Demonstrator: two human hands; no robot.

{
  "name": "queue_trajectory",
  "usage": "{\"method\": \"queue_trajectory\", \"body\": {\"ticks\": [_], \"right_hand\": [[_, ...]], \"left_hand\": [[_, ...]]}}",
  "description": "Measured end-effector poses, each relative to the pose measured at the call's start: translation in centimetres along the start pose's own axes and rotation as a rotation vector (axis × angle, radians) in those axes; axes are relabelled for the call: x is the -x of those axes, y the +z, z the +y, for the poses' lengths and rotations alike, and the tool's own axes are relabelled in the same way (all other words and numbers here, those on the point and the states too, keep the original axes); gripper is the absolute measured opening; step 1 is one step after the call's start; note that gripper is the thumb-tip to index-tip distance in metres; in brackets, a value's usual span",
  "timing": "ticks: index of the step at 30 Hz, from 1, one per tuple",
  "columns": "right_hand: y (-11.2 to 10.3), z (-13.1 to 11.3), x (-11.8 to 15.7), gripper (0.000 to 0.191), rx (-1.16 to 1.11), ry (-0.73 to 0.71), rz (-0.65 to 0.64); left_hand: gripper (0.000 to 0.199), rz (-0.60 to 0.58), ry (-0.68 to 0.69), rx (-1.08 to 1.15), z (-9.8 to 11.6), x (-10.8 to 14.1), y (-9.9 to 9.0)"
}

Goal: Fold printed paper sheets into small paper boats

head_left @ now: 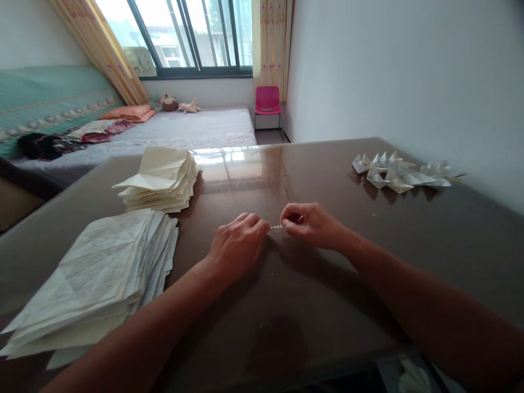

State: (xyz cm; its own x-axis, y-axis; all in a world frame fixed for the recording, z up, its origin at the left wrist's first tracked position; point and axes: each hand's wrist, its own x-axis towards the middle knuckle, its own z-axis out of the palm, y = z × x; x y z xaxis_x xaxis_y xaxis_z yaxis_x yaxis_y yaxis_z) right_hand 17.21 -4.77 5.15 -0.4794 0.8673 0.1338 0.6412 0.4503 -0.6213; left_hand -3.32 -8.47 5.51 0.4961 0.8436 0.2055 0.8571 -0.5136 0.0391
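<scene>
Holding a small paper piece between two hands

Spanning the gap between the hands near the middle of the frame, the small paper piece (277, 227) shows only as a thin, pale, marked edge. The left hand (241, 240) has its fingers bunched and closed on the left end; its thumb is hidden. The right hand (313, 224) pinches the other end between thumb and curled forefinger, the grip shut on it with a rounded opening behind the tips.

Both hands are low over the brown, glossy worktop (327, 322). A large stack of creased sheets (94, 267) lies at lower left, beside the left forearm, and a smaller stack of folded cream paper (161, 177) sits beyond it. Pointed folded paper shapes (395, 177) are grouped at upper right, near the white wall (401, 76).
</scene>
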Motion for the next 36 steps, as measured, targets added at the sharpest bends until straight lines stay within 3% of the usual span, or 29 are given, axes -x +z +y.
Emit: {"method": "queue_trajectory", "body": {"ticks": [4, 7, 13, 21, 23, 27, 36], "right_hand": [[-0.3, 0.9, -0.7, 0.029, -0.352, 0.029, -0.033], [0.5, 2.2, -1.2, 0.034, -0.404, 0.099, -0.118], [1.8, 4.7, -1.7, 0.026, -0.257, 0.138, -0.152], [0.0, 4.1, -1.3, 0.033, -0.273, -0.009, -0.278], [-0.4, 3.9, -1.2, 0.033, -0.241, -0.027, -0.289], [-0.8, 3.7, -1.2, 0.021, -0.023, -0.061, -0.192], [-1.7, 4.6, -1.4, 0.014, 0.257, -0.232, -0.192]], "left_hand": [[0.028, -0.109, -0.09, 0.393, -1.2, -0.8, 0.5], [0.027, -0.219, -0.137, 0.498, -2.0, -1.5, 1.9], [0.032, -0.096, -0.122, 0.153, -1.2, -1.1, 3.6], [0.038, -0.019, 0.116, -0.015, -0.3, -0.7, 3.4], [0.039, -0.039, 0.171, -0.016, -0.3, -0.8, 3.4], [0.032, -0.106, 0.195, -0.026, -0.2, -1.0, 3.3], [0.03, -0.172, 0.274, -0.009, 0.3, -1.5, 2.9]]}}
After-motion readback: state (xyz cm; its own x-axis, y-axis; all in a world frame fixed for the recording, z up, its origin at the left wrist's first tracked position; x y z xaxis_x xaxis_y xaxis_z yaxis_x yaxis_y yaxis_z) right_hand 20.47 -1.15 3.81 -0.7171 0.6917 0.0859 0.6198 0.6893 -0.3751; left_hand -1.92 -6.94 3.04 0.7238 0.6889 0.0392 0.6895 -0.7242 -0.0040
